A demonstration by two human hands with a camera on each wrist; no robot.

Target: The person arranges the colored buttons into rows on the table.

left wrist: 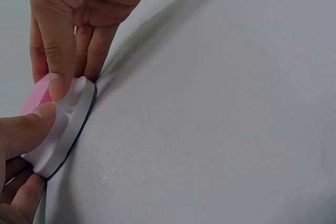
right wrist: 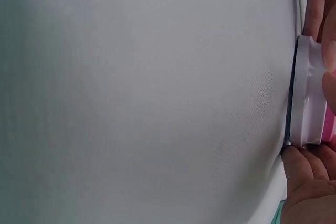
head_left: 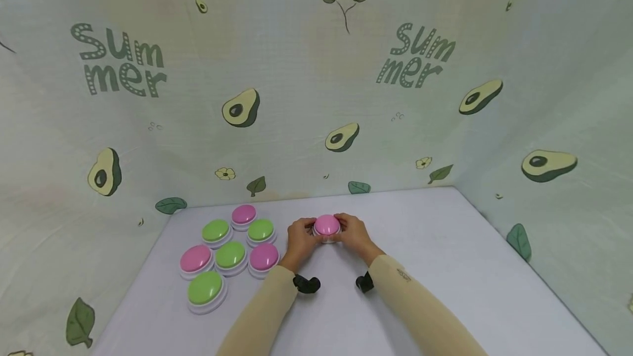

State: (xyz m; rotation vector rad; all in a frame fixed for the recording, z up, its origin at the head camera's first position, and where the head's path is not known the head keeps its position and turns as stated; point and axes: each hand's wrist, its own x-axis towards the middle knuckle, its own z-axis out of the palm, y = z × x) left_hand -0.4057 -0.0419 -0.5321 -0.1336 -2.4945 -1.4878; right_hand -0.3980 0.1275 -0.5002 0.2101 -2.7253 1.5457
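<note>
Both hands hold one pink push button point(head_left: 327, 225) with a white base, near the back middle of the table. My left hand point(head_left: 301, 239) grips its left side and my right hand point(head_left: 355, 235) its right side. The thumbs come together across the front of the base, while the other fingers curl round its sides. In the left wrist view the white base point(left wrist: 79, 109) has a dark bottom edge right at the white surface. The right wrist view shows the base point(right wrist: 307, 93) upright from the side, with fingertips at both ends; much of the pink dome is hidden there.
To the left on the white table point(head_left: 445, 268) stand several similar buttons, among them a green one point(head_left: 205, 288) at the front and a pink one point(head_left: 244, 214) at the back. The nearest pink button point(head_left: 264, 257) is close beside the left forearm. A patterned cloth point(head_left: 296, 70) hangs behind.
</note>
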